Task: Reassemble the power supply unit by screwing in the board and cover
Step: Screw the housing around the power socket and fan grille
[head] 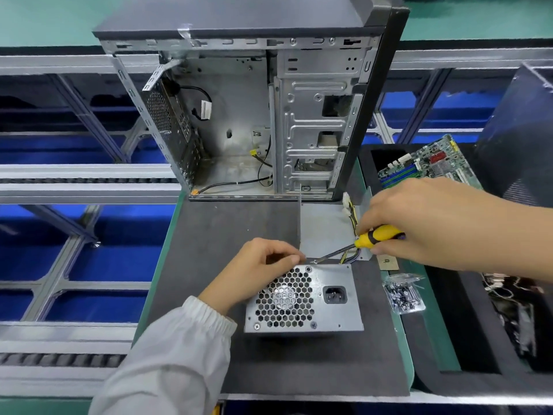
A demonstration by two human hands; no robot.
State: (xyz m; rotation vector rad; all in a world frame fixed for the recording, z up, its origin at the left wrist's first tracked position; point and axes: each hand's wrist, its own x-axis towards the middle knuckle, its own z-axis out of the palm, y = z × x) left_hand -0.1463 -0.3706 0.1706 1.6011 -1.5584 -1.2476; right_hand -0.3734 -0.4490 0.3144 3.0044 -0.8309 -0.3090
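On the tabletop (269, 363) the power supply (303, 298) is sitting fan-side toward the person, the left hand (257, 268) is curling its fingers at its top edge, apparently steadying a screw, and the right hand (431, 223) is gripping the screwdriver (378, 236), which should be staying square on the screw just behind the box.

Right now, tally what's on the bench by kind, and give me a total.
Power supply box: 1
Screwdriver: 1
Computer case: 1
Circuit board: 1
Bag of screws: 1
Total: 5
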